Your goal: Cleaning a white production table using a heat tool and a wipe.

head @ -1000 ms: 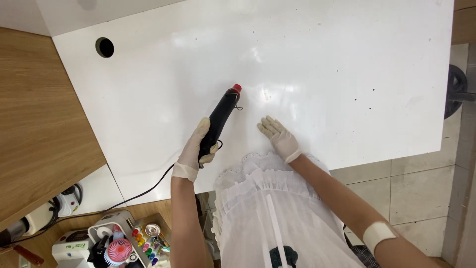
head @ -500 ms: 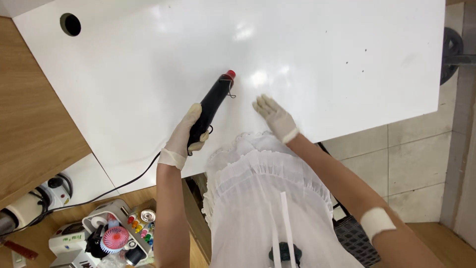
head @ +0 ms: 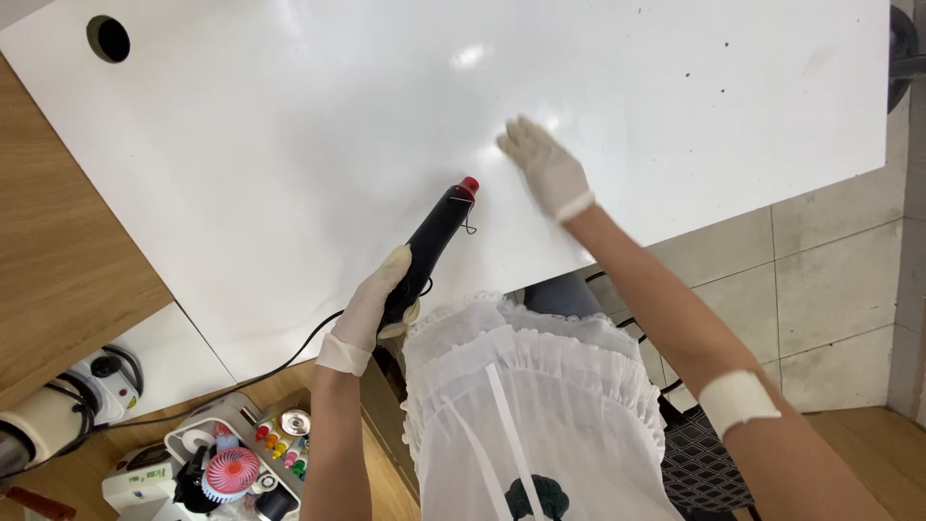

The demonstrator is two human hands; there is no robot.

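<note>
Both hands wear pale gloves. Our left hand (head: 374, 307) is wrapped tight around the handle of a black heat gun (head: 430, 245), red nozzle tip pointing up and away over the white worktop (head: 289, 125), thin wire loop near the nozzle. We see its black cord (head: 275, 359) trailing off the near edge toward the lower left. Our right hand (head: 546, 168) lies open and flat, fingers spread, palm down on the worktop just right of the nozzle, holding nothing. Round cable hole (head: 108, 39) sits at the far left corner. White bandage (head: 738, 399) wraps our right forearm. Below left, on the wooden floor, a tray (head: 198, 436) holds a pink fan (head: 230, 473) and coloured small bits; a white cylindrical device (head: 58, 410) lies beside it. Tiled floor shows to the right.
</note>
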